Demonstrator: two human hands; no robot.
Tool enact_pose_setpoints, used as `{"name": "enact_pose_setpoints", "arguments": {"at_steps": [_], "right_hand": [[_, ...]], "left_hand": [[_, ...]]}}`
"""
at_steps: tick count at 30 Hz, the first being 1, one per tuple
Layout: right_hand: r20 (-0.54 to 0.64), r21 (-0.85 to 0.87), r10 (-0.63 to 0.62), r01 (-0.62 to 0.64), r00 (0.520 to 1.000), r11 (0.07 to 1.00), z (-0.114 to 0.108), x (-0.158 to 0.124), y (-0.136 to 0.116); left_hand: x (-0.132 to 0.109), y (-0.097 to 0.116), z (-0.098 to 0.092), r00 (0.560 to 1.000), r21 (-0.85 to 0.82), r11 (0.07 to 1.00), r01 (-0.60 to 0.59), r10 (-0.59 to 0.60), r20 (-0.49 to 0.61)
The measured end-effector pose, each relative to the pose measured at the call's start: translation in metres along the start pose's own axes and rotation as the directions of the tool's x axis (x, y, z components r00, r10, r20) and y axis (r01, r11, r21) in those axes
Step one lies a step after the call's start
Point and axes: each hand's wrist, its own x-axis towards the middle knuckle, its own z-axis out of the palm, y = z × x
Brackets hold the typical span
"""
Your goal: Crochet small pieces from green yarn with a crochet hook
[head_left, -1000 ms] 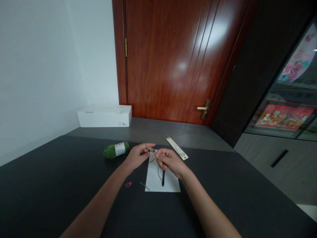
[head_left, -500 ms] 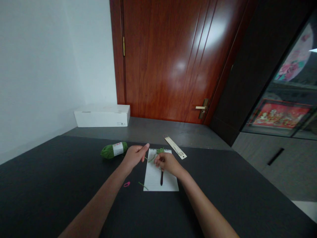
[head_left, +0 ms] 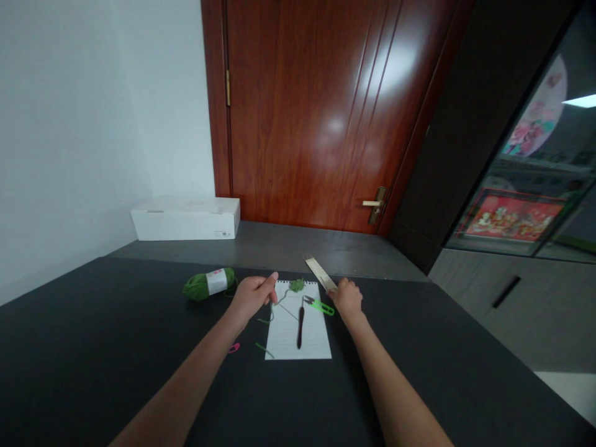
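The left hand (head_left: 255,293) is closed, thumb pressed against the curled fingers, pinching a green yarn strand (head_left: 282,297) by the upper left edge of a sheet of lined paper (head_left: 285,335). The strand runs across the paper to a small green crocheted piece (head_left: 297,285), which lies at the sheet's torn top edge; a loose end trails below the hand. The right hand (head_left: 347,299) rests palm down over the near end of a pale flat strip (head_left: 320,272), just right of the paper. Its fingers are bent, and whether they grip the strip cannot be told.

Between the hands, a dark-handled crochet hook (head_left: 300,329) lies lengthwise on the paper. Bright green snips (head_left: 322,306) lie beside its tip, their handle end over the paper's right edge. A short yarn scrap (head_left: 264,351) crosses the lower left edge of the sheet, and a pink clip (head_left: 234,347) lies partly hidden by the left forearm. A labelled ball of green yarn (head_left: 197,287) sits on the dark worktop (head_left: 139,329), left of the left hand. Farther back, a white box (head_left: 186,223) stands near the wooden door (head_left: 302,112).
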Motion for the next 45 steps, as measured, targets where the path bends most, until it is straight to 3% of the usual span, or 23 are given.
{"name": "enact_pose_setpoints", "arguments": {"at_steps": [6, 10, 17, 20, 24, 31, 35, 40, 43, 45], "right_hand": [[0.095, 0.253, -0.013, -0.011, 0.995, 0.967, 0.001, 0.004, -0.003], [0.131, 0.506, -0.140, 0.055, 0.981, 0.861, 0.010, -0.014, -0.024], [0.286, 0.770, -0.439, 0.069, 0.852, 0.635, 0.022, -0.069, -0.062], [0.339, 0.796, -0.493, 0.035, 0.801, 0.604, 0.023, -0.080, -0.067], [0.383, 0.808, -0.519, -0.004, 0.765, 0.589, 0.027, -0.082, -0.066], [0.377, 0.820, -0.525, -0.011, 0.763, 0.573, 0.027, -0.078, -0.064], [0.369, 0.813, -0.534, 0.014, 0.761, 0.582, 0.025, -0.079, -0.063], [0.333, 0.766, -0.538, 0.110, 0.774, 0.633, 0.023, -0.079, -0.064], [0.283, 0.676, -0.505, 0.205, 0.815, 0.708, 0.024, -0.074, -0.063], [0.242, 0.563, -0.465, 0.267, 0.852, 0.782, 0.025, -0.069, -0.059]], "left_hand": [[0.001, -0.006, 0.008, 0.999, -0.173, 0.984, 0.044, -0.040, 0.030], [0.000, -0.007, 0.011, 0.998, -0.315, 0.947, 0.053, -0.046, 0.031], [0.002, -0.002, 0.009, 0.996, -0.595, 0.799, 0.089, -0.073, 0.051], [0.008, -0.005, 0.002, 0.992, -0.669, 0.741, 0.060, -0.117, -0.041], [0.017, -0.012, -0.007, 0.970, -0.683, 0.729, 0.044, -0.193, -0.144], [0.028, -0.016, -0.027, 0.936, -0.685, 0.728, 0.008, -0.247, -0.252], [0.028, -0.015, -0.037, 0.938, -0.677, 0.735, -0.018, -0.223, -0.267], [0.018, -0.008, -0.025, 0.981, -0.664, 0.748, 0.019, -0.141, -0.132], [0.015, -0.008, -0.016, 0.992, -0.664, 0.747, 0.019, -0.096, -0.080], [0.016, -0.010, -0.016, 0.990, -0.668, 0.744, -0.005, -0.091, -0.109]]}}
